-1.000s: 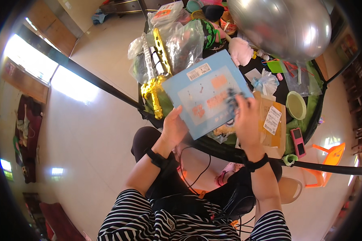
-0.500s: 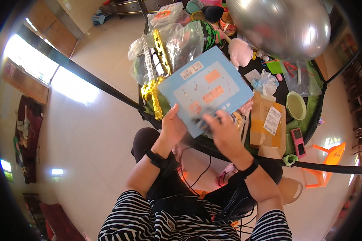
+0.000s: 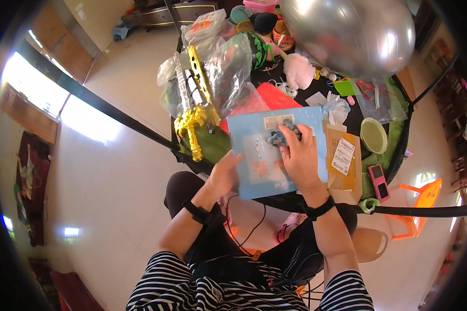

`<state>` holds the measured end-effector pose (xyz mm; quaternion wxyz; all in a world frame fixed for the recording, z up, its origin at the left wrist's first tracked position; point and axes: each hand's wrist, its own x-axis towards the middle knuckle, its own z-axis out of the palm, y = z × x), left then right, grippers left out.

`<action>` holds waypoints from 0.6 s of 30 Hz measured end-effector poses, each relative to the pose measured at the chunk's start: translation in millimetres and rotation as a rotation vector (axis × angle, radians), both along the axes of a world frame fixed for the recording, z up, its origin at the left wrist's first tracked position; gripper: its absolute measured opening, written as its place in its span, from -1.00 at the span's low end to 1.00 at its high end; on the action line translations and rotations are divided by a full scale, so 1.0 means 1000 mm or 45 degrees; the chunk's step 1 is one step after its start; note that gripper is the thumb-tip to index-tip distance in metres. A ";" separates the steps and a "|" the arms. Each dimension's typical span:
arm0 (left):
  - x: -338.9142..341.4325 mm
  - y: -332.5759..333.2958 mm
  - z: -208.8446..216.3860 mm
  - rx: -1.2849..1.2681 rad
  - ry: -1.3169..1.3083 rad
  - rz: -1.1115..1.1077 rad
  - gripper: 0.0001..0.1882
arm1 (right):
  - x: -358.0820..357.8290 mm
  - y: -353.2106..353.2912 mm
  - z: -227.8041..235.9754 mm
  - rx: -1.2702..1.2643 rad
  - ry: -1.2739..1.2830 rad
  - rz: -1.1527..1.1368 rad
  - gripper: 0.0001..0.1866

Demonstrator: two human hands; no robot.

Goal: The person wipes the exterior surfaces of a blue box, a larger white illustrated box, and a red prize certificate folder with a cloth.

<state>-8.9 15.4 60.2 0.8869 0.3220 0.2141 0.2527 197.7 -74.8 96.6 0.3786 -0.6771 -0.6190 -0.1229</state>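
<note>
A flat light-blue box (image 3: 249, 122) with a barcode label lies tilted toward me at the near edge of the round table. Along its left edge is my left hand (image 3: 224, 173), slightly blurred, with its fingers curled behind the box. My right hand (image 3: 300, 155) is closed on a crumpled, mottled blue-and-dark cloth (image 3: 283, 136) and presses it on the box face just below the label. Dark bands circle both wrists. A brown cardboard box (image 3: 353, 179) stands right of the blue one, partly covered by it.
A gold toy sword (image 3: 194, 124) and clear plastic bags (image 3: 233, 62) lie at left. Behind the box shows a red sheet (image 3: 277, 96). A large silver balloon (image 3: 350, 36) fills the far right, a green bowl (image 3: 373, 136) and pink device (image 3: 379, 182) nearer. An orange stool (image 3: 417, 207) stands beyond.
The blue box has turned more square to me and come nearer, uncovering the red sheet. My right hand has moved up its face with the cloth, close to the label.
</note>
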 end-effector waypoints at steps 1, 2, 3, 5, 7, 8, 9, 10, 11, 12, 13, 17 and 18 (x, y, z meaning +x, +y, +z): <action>-0.002 -0.002 0.001 0.000 0.000 0.000 -0.42 | 0.005 0.001 -0.001 0.000 0.000 0.000 -0.48; -0.004 -0.003 0.006 -0.015 -0.003 -0.007 -0.43 | 0.013 0.003 -0.003 0.021 -0.011 -0.170 -0.49; -0.007 -0.004 0.008 -0.031 -0.006 -0.013 -0.43 | 0.021 0.002 -0.002 0.042 -0.022 -0.340 -0.51; -0.010 -0.004 0.008 -0.012 -0.053 -0.068 -0.44 | 0.038 -0.008 -0.005 0.051 -0.041 -0.469 -0.53; -0.009 -0.006 0.004 0.004 -0.108 -0.135 -0.45 | 0.063 -0.013 -0.029 0.192 0.239 -0.534 -0.52; -0.009 -0.006 -0.002 0.024 -0.080 -0.110 -0.45 | 0.065 -0.012 -0.033 0.139 0.274 -0.574 -0.52; -0.009 -0.006 -0.006 0.044 -0.052 -0.086 -0.45 | 0.068 -0.016 -0.034 0.139 0.275 -0.572 -0.52; -0.011 -0.006 -0.008 0.045 -0.051 -0.085 -0.45 | 0.072 -0.022 -0.034 0.011 0.911 -0.397 -0.53; -0.012 -0.007 -0.004 0.055 -0.043 -0.092 -0.44 | 0.072 -0.026 -0.030 -0.127 1.536 -0.195 -0.54; -0.013 -0.007 -0.003 0.065 -0.035 -0.100 -0.43 | 0.070 -0.031 -0.029 -0.009 1.607 -0.043 -0.58; -0.013 -0.009 -0.005 0.064 -0.035 -0.101 -0.43 | 0.068 -0.037 -0.025 -0.010 1.607 -0.045 -0.58; -0.007 -0.020 -0.020 0.162 -0.005 0.017 -0.40 | 0.046 -0.060 0.009 0.175 1.604 -0.079 -0.60; -0.002 -0.022 -0.023 0.312 0.044 0.095 -0.38 | 0.042 -0.065 0.012 0.325 1.522 -0.029 -0.56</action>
